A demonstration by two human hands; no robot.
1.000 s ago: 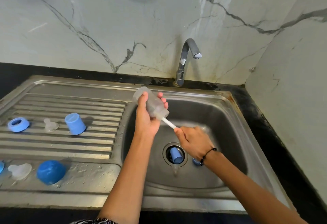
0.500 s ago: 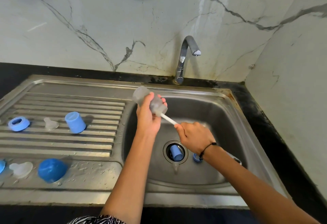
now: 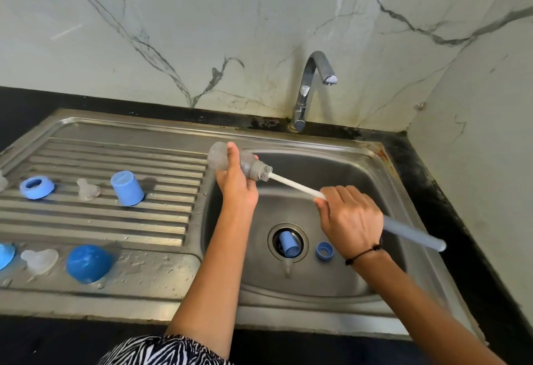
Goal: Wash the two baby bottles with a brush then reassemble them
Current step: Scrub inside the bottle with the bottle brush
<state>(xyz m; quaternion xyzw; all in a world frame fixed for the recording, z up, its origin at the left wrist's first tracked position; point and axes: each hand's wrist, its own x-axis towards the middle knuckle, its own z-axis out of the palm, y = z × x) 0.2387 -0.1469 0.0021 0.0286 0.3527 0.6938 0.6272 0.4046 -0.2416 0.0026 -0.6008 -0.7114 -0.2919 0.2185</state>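
**Wet plastic, brush head at the bottle mouth: slip risks**

Clear bottle [image 3: 227, 160] sits in my left hand [image 3: 238, 188], fingers and thumb wrapped round its body, held tilted over the left rim of the sink [image 3: 340, 278] with the mouth pointing right. My right hand [image 3: 350, 220] is closed round the brush [image 3: 291, 184] on its white stem, the grey handle end sticking out behind my wrist. Bristle head is partly out of the bottle mouth.

Risks as I judge them:
- Bottle looks wet; a hard push or pull of the brush could twist it out of my grip and drop it into the basin.
- Bristles clearing the mouth may flick water toward the parts on the draining board [image 3: 95, 220].
- Blue cap [image 3: 288, 245] lies in the drain opening, a small blue ring [image 3: 324, 250] just beside it. Either could lodge there or be struck by a dropped bottle.
- Tap [image 3: 314, 76] shows no water running, so rinsing is not yet done.

On the board: blue ring [image 3: 37, 188], clear teat [image 3: 88, 190], blue cup-shaped cap [image 3: 127, 188], a second teat [image 3: 39, 261], a blue dome cap [image 3: 88, 263]. A second bottle body I cannot see.
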